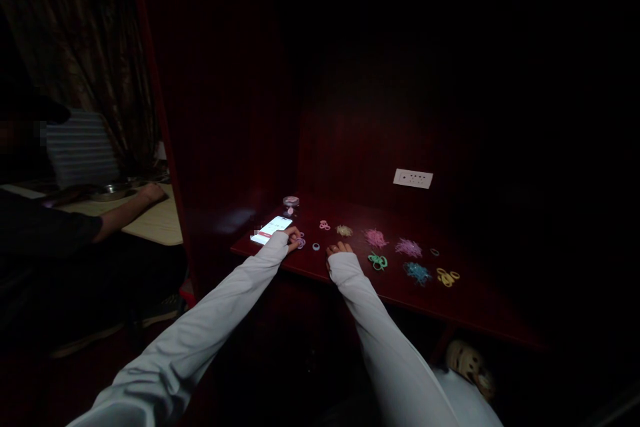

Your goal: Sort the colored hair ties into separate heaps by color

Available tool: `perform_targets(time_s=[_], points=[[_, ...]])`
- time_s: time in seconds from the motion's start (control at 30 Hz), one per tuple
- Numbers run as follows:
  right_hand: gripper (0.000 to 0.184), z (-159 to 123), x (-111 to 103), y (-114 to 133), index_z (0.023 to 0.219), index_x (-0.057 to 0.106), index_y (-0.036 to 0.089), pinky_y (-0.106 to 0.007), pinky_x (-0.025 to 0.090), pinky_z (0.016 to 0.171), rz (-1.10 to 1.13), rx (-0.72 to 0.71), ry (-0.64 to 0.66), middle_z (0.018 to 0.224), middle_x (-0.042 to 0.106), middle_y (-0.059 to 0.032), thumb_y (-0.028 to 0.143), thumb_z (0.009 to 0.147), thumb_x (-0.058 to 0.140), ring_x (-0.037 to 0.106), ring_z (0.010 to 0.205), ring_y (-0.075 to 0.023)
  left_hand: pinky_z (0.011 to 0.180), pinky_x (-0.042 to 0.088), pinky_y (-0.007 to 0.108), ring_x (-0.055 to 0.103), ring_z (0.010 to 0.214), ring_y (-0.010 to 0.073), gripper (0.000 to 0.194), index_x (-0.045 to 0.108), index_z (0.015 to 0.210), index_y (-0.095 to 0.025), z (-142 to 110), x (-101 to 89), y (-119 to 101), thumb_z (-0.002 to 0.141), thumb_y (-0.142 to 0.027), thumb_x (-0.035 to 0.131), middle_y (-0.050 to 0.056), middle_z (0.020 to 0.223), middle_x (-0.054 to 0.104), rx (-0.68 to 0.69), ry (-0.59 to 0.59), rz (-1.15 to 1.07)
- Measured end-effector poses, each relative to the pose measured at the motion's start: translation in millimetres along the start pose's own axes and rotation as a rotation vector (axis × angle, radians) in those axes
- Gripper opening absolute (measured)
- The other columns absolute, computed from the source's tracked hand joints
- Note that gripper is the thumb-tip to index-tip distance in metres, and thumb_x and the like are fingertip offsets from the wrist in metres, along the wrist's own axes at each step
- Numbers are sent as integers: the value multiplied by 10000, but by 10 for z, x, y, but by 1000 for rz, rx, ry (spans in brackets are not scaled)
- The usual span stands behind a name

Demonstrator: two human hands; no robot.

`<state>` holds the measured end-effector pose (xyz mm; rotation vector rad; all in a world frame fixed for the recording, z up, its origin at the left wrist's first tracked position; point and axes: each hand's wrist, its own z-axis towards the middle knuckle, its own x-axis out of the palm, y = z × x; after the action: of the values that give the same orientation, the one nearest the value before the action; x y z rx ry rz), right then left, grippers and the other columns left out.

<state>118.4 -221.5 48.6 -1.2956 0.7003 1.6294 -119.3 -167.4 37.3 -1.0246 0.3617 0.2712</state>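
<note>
My left hand (293, 237) is at the left of the dark red tabletop, its fingers bent and closed on a small cluster of purple hair ties (301, 243). A lit phone (273, 229) lies directly beside that hand. One pale purple ring-shaped tie (316, 247) sits apart between my hands. My right hand (339, 249) rests near the front edge with fingers extended and loosely apart; nothing shows in it. Closest to it are a pile of cream bands (344, 231), pink ties (325, 225) and green ties (377, 261).
Farther right are piles of pink bands (375, 238), purple bands (409, 248) and blue bands (417, 273), plus yellow ties (447, 277). A clear round container (291, 205) stands behind the phone. A wall socket (413, 178) is above. Beyond the left partition, another person's arm (125, 213) rests on a table.
</note>
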Motion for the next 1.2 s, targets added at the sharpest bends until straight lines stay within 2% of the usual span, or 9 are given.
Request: perform_targets(time_s=[0.1,0.2,0.3,0.37,0.5,0.6,0.77,0.97,1.2], points=[[434,-1,-30,14,1334,737,53,-450,397,1143,9,-2,0,1340,733,-232,155,960,542,610,1322,-329,617,480,236,610,594,128,205,621,766,-186,15,133,-33,724,-184,821,-30,625,656,-66,10,-118],[446,15,-93,44,1384,717,88,-455,388,1146,86,79,-82,1288,764,-209,236,1007,530,601,1332,-326,585,453,216,636,599,133,214,618,777,-186,-1,297,-71,729,-211,825,-17,625,686,-105,21,-178],[481,83,-138,55,1447,682,142,-420,432,1101,259,225,-190,1293,769,-184,345,1043,519,632,1294,-304,608,465,220,661,631,142,170,634,778,-189,-38,421,-95,739,-199,799,-9,645,711,-99,-30,-178],[475,158,-132,44,1440,688,180,-375,482,1050,438,268,-207,1276,782,-148,372,1024,562,680,1218,-269,633,482,227,671,648,146,154,645,774,-193,-59,460,-101,739,-208,795,-10,655,720,-87,-68,-176],[482,294,-42,17,1406,698,201,-325,564,950,763,292,-180,1212,809,-90,323,939,675,742,1001,-200,614,484,228,664,633,144,241,646,763,-200,-55,451,-89,706,-302,857,-8,649,726,-89,-41,-241],[398,336,29,37,1265,769,207,-318,585,894,869,292,-167,1108,826,-75,313,883,729,740,940,-196,582,474,226,651,597,137,306,628,760,-197,-15,419,-57,682,-342,885,-9,638,714,-132,-53,-312],[239,364,91,140,1037,811,190,-282,581,775,1031,262,-165,950,818,-63,311,859,706,706,803,-173,597,506,240,672,607,146,303,604,768,-204,29,397,-8,692,-301,881,-32,632,677,-193,-104,-343],[209,352,100,171,982,807,187,-227,516,660,1023,256,-167,824,765,-33,279,836,688,633,691,-138,605,523,253,700,636,163,296,621,767,-198,-11,422,-6,690,-287,893,-18,660,704,-196,-61,-357],[147,341,68,95,857,753,192,-232,501,612,1025,288,-208,730,723,-19,262,791,642,611,649,-143,621,527,258,695,652,152,361,682,804,-173,-41,423,22,658,-386,935,23,716,766,-118,-18,-397]])
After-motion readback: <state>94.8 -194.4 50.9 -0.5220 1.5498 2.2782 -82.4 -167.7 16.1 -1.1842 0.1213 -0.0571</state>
